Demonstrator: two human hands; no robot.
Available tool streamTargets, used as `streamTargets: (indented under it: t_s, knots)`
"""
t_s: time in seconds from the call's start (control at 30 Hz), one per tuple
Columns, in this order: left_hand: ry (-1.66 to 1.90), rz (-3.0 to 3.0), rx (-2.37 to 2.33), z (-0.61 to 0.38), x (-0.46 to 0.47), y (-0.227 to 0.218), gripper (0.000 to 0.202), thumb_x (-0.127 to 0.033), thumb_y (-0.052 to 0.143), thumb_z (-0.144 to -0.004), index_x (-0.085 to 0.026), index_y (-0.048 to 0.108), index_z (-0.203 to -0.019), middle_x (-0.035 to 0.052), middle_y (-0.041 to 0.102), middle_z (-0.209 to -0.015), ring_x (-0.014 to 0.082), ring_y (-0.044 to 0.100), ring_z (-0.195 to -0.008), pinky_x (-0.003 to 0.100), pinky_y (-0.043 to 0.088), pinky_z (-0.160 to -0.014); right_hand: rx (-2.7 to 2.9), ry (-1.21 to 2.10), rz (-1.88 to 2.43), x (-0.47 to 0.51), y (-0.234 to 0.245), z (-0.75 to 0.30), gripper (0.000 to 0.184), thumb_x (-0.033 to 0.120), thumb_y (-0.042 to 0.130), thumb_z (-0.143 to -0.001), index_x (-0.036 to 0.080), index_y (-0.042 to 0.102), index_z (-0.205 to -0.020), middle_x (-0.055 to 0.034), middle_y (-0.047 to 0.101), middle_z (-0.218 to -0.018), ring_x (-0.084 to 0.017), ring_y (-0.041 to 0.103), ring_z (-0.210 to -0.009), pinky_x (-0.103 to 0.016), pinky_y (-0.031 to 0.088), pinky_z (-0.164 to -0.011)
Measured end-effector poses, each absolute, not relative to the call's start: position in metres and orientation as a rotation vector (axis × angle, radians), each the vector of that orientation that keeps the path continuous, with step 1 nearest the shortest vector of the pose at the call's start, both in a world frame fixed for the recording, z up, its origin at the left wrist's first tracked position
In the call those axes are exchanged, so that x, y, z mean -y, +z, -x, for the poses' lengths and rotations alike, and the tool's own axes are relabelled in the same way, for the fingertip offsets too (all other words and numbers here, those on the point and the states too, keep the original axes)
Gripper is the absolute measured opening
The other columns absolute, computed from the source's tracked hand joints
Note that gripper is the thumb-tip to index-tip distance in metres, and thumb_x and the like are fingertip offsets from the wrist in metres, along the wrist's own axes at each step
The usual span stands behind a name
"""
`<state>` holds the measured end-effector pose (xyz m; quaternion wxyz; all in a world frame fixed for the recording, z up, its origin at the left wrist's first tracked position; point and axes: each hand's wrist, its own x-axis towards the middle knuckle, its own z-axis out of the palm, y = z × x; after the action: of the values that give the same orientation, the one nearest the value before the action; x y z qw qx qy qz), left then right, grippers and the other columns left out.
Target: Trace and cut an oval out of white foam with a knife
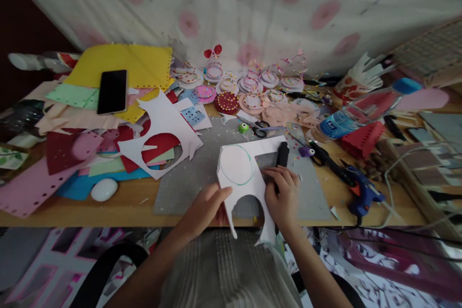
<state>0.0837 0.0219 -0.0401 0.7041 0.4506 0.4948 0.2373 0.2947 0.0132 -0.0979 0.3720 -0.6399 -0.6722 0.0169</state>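
Note:
A white sheet of craft paper or foam lies over the near edge of the mat, with a green circle drawn on it and a round cut-out gap below. Its left edge is pinched by my left hand, thumb on top and fingers beneath. My right hand rests against the right edge, fingers curled round a thick black stick-shaped tool; its lower part is hidden by the hand. Just beyond the sheet are scissors and a small green craft punch.
A grey cutting mat covers the table's middle. Coloured sheets, a phone and a cut white sheet lie left. Decorated paper hats line the back. Right are a water bottle, a purple punch and a blue glue gun.

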Motion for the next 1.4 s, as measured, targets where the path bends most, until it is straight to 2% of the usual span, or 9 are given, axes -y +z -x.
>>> streamTargets:
  t_s: [0.23,0.33,0.47,0.63,0.77,0.87,0.97,1.1,1.4]
  knots:
    - [0.831,-1.129,-1.278,-0.047,-0.044,-0.041,0.042,-0.055,0.063,-0.08,-0.017,0.054,-0.063,-0.0045,0.05,-0.049,0.0096,0.045,-0.043,0.02,0.033,-0.041,1.755,0.095,1.602,-0.024,-0.105,-0.318,0.039,0.0,0.039,-0.075,0.019,0.068,-0.095,-0.0098,0.066,-0.102,-0.028,0.052,-0.113,-0.052,0.044,-0.095]
    - [1.044,-0.991,-1.317,-0.009,-0.045,-0.036,0.035,-0.049,0.073,-0.071,-0.016,0.062,-0.066,-0.0023,0.057,-0.054,0.0116,0.051,-0.05,0.022,0.041,-0.049,1.669,0.082,1.576,-0.025,-0.1,-0.326,0.034,0.005,0.04,-0.08,0.02,0.066,-0.096,-0.0099,0.065,-0.104,-0.027,0.057,-0.107,-0.05,0.047,-0.092]
    - [1.107,-0.914,-1.411,0.024,-0.036,-0.028,0.033,-0.044,0.079,-0.058,-0.014,0.065,-0.062,0.0013,0.06,-0.056,0.0133,0.05,-0.051,0.023,0.04,-0.048,1.487,-0.084,1.594,-0.019,-0.064,-0.328,0.025,0.013,0.048,-0.089,0.022,0.067,-0.103,-0.0106,0.065,-0.109,-0.028,0.059,-0.106,-0.049,0.046,-0.094]
    - [0.862,-1.286,-1.382,0.025,-0.026,-0.027,0.033,-0.041,0.07,-0.071,-0.015,0.057,-0.053,-0.0003,0.05,-0.052,0.0114,0.043,-0.05,0.023,0.034,-0.047,1.498,-0.194,1.445,-0.022,0.007,-0.311,0.026,0.014,0.05,-0.091,0.029,0.066,-0.105,-0.0073,0.066,-0.106,-0.026,0.061,-0.102,-0.046,0.046,-0.093]
    - [0.691,-1.638,-1.109,0.007,-0.027,-0.018,0.04,-0.038,0.058,-0.081,-0.017,0.045,-0.05,-0.0021,0.039,-0.051,0.0101,0.036,-0.049,0.023,0.029,-0.048,1.973,0.429,1.274,-0.045,0.045,-0.281,0.021,0.024,0.048,-0.095,0.023,0.061,-0.112,-0.0074,0.066,-0.105,-0.021,0.062,-0.098,-0.035,0.05,-0.083]
    - [0.617,-1.729,-0.956,-0.005,-0.029,-0.009,0.039,-0.04,0.052,-0.085,-0.018,0.045,-0.053,-0.0022,0.037,-0.052,0.0104,0.035,-0.049,0.024,0.029,-0.048,2.057,1.078,1.221,-0.063,0.055,-0.262,0.022,0.033,0.048,-0.097,0.02,0.065,-0.1,-0.0044,0.067,-0.09,-0.015,0.061,-0.079,-0.026,0.047,-0.066]
    - [0.582,-1.764,-0.885,-0.012,-0.031,-0.005,0.039,-0.041,0.05,-0.086,-0.018,0.046,-0.055,-0.0018,0.038,-0.052,0.011,0.036,-0.049,0.024,0.029,-0.048,1.937,1.506,1.16,-0.075,0.056,-0.252,0.033,0.046,0.051,-0.094,0.018,0.064,-0.082,-0.0007,0.06,-0.074,-0.012,0.052,-0.066,-0.022,0.039,-0.054]
    - [0.569,-1.82,-0.835,-0.016,-0.032,-0.004,0.036,-0.039,0.048,-0.087,-0.019,0.045,-0.057,-0.0014,0.04,-0.054,0.0116,0.039,-0.051,0.024,0.032,-0.05,1.71,1.829,1.107,-0.084,0.052,-0.252,0.043,0.058,0.062,-0.083,0.016,0.058,-0.07,0.0031,0.049,-0.061,-0.009,0.042,-0.055,-0.021,0.03,-0.046]
    - [0.526,-1.926,-0.746,-0.02,-0.03,-0.002,0.039,-0.038,0.044,-0.088,-0.02,0.038,-0.054,0.0,0.042,-0.052,0.0129,0.042,-0.05,0.026,0.033,-0.05,1.283,2.152,1.183,-0.084,0.05,-0.248,0.041,0.047,0.078,-0.063,0.016,0.054,-0.055,0.0047,0.047,-0.05,-0.006,0.037,-0.044,-0.021,0.023,-0.041]
